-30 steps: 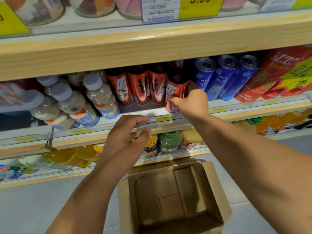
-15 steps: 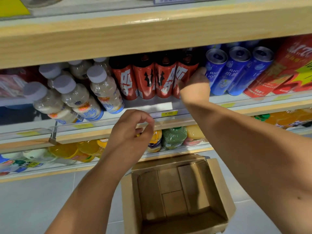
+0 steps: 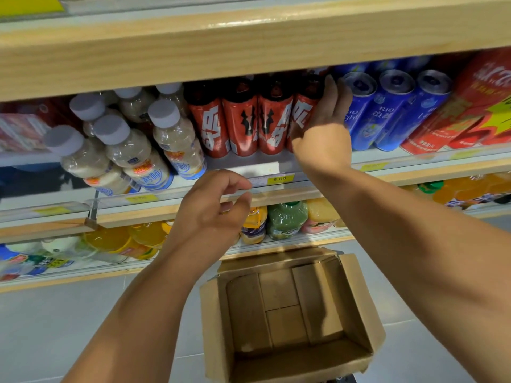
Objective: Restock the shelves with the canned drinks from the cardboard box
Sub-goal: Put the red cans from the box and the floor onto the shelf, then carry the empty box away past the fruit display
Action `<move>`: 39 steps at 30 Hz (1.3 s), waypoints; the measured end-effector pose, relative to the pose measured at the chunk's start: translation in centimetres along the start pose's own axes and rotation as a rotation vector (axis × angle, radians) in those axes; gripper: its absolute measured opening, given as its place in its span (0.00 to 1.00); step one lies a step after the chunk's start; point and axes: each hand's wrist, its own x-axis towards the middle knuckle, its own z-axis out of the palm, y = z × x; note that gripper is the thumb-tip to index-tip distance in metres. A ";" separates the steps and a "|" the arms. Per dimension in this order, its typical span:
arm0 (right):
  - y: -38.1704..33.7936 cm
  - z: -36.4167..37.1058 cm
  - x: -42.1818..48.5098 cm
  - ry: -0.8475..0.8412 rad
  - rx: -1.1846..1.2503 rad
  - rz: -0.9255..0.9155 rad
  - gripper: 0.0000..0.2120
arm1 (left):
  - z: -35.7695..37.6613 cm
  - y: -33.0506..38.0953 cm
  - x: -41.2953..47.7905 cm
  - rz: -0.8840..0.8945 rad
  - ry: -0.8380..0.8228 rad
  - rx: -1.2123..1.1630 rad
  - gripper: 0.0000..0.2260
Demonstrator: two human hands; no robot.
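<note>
Three red cans [image 3: 240, 123] with black tops stand in a row on the middle shelf [image 3: 298, 193]. A fourth red can [image 3: 301, 117] stands at the right end of that row, and my right hand [image 3: 323, 131] is wrapped around its right side, fingers reaching to its top. My left hand [image 3: 213, 205] hovers in front of the shelf's price rail, fingers loosely curled and holding nothing. The cardboard box [image 3: 214, 316] sits on the floor below my arms, flaps up, with no cans visible inside.
Blue cans [image 3: 387, 111] stand right of my right hand, with red packs [image 3: 475, 106] beyond them. White-capped bottles [image 3: 124, 145] fill the left. The wooden upper shelf board [image 3: 249, 42] overhangs the cans. Juice bottles [image 3: 287, 219] line the lower shelf. Grey floor tiles [image 3: 55, 327] surround the box.
My right hand has pushed the red can from the shelf's front edge back into line with the other red cans. My left hand has stayed by the price rail.
</note>
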 end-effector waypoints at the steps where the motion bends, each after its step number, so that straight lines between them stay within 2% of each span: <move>1: 0.3 -0.3 -0.6 0.010 -0.025 -0.031 0.40 | -0.1 -0.1 0.0 -0.020 -0.006 0.003 0.09; 2: 0.7 -0.5 -1.2 0.019 -0.047 -0.059 0.37 | -0.1 -0.3 0.0 -0.047 -0.009 0.005 0.08; 4: 1.9 -0.8 -2.7 0.021 -0.055 -0.118 0.24 | -0.1 -0.9 0.0 -0.093 -0.015 0.016 0.07; 6: 4.0 -0.3 -4.3 -0.060 -0.056 -0.146 0.12 | 0.3 -2.0 0.0 -0.122 -0.034 0.068 0.05; 10: 8.5 1.6 -8.2 -0.189 -0.104 -0.099 0.05 | 2.0 -5.7 -0.5 -0.181 -0.110 0.232 0.04; 14: 12.9 2.8 -13.0 -0.313 -0.117 0.036 0.06 | 5.2 -11.6 -3.1 -0.334 -0.252 0.314 0.04; 19: 19.9 4.1 -18.8 -0.534 -0.287 0.158 0.07 | 9.8 -18.3 -8.4 -0.479 -0.404 0.500 0.13; 23: 25.1 4.8 -22.7 -0.650 -0.356 0.177 0.09 | 12.8 -23.3 -13.1 -0.621 -0.376 0.550 0.17; 26: 28.6 6.1 -25.2 -0.730 -0.406 0.224 0.15 | 15.1 -26.0 -16.4 -0.743 -0.328 0.556 0.20; 29: 31.7 7.6 -27.1 -0.767 -0.424 0.327 0.22 | 17.1 -28.5 -18.9 -0.772 -0.252 0.526 0.30; 32: 34.6 9.3 -28.8 -0.802 -0.410 0.366 0.26 | 19.2 -30.9 -20.3 -0.885 -0.203 0.501 0.36; 36: 36.7 10.5 -30.6 -0.763 -0.360 0.385 0.31 | 20.6 -33.5 -21.2 -0.860 -0.232 0.587 0.41; 39: 37.6 10.7 -30.8 -0.736 -0.407 0.320 0.38 | 20.6 -34.8 -21.3 -0.839 -0.251 0.625 0.45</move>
